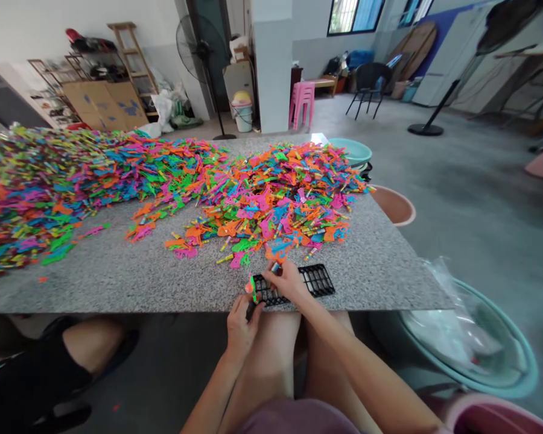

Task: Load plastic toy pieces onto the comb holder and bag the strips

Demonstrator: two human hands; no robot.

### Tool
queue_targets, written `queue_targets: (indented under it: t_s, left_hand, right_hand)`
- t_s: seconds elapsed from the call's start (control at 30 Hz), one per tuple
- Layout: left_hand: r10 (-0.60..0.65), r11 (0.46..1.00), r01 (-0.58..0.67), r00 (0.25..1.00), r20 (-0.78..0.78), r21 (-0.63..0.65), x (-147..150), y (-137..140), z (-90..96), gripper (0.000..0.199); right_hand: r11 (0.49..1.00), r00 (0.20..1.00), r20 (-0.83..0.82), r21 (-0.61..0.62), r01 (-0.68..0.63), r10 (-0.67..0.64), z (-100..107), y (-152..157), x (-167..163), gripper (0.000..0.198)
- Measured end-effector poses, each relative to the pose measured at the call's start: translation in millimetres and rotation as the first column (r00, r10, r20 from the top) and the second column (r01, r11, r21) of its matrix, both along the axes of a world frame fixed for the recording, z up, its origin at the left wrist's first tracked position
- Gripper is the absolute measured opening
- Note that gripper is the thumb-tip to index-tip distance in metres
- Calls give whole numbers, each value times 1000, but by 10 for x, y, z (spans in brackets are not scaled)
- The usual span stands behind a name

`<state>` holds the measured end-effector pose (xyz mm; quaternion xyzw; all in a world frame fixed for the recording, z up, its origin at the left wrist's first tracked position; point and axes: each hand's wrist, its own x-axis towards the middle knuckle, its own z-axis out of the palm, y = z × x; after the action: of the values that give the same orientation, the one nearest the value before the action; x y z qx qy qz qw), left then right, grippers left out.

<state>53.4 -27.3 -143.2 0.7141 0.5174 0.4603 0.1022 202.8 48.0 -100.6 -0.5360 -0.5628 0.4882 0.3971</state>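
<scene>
Sides passable, front blocked.
Bare table is left to both sides of the rack, so low passes can be made there. Forward reach is blocked by the main pile; only a narrow gap is left between its nearest pieces and the rack. Far left is closed off by another pile. Rack middle is covered by the right hand, its near left corner by the left hand.

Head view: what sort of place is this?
Likely a small workshop or home workroom: bright plastic pieces heaped on a speckled table, a large teal tub beside it, a pedestal fan behind.
</scene>
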Motion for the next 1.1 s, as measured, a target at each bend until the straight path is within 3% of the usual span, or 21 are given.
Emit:
queue_targets:
  t_s: [0.13, 0.23, 0.37, 0.47, 0.57, 0.63, 0.7, 0.8, 1.0, 1.1]
  left_hand:
    - [7, 1000, -7, 1000, -8, 2, -3, 0, 0, 16]
    - [12, 1000, -12, 1000, -8, -8, -2, 0, -6, 16]
    - [15, 1000, -15, 1000, -2, -21, 1, 1, -3, 16]
    - [12, 1000, -12, 1000, 1, -25, 2, 2, 11, 16]
    - [15, 999, -15, 1000, -3, -30, 2, 3, 20, 17]
    - [22, 999, -22, 1000, -7, -37, -1, 3, 18, 18]
    - [28, 998, -29, 1000, -9, -48, -8, 0, 10, 18]
    - [33, 997, -33, 999, -7, -66, -17, -8, -7, 19]
    - [48, 995, -48, 999, 0, -87, 15, 14, -36, 22]
    - [34, 997, -33, 999, 3, -76, 19, 6, 12, 24]
  right_hand:
    - [980, 963, 268, 179, -90, 39, 38, 153, -149, 27]
    - [943, 900, 405, 204, -262, 162, 54, 255, -147, 25]
    - [912, 919, 206, 175, -371, 335, -5, 356, -51, 35]
    - [943, 949, 29, 106, -315, 313, -38, 369, -34, 27]
    - [961, 971, 37, 144, -238, 235, -8, 322, -59, 21]
    - [934, 960, 140, 234, -270, 242, 29, 289, -55, 18]
    - [894, 921, 275, 281, -350, 275, 57, 278, -26, 16]
    - [860, 838, 459, 254, -442, 296, 87, 299, 12, 16]
    - [821, 560, 780, 108, -561, 280, 239, 342, -156, 29]
    - [840, 589, 761, 111, -531, 272, 284, 267, -175, 31]
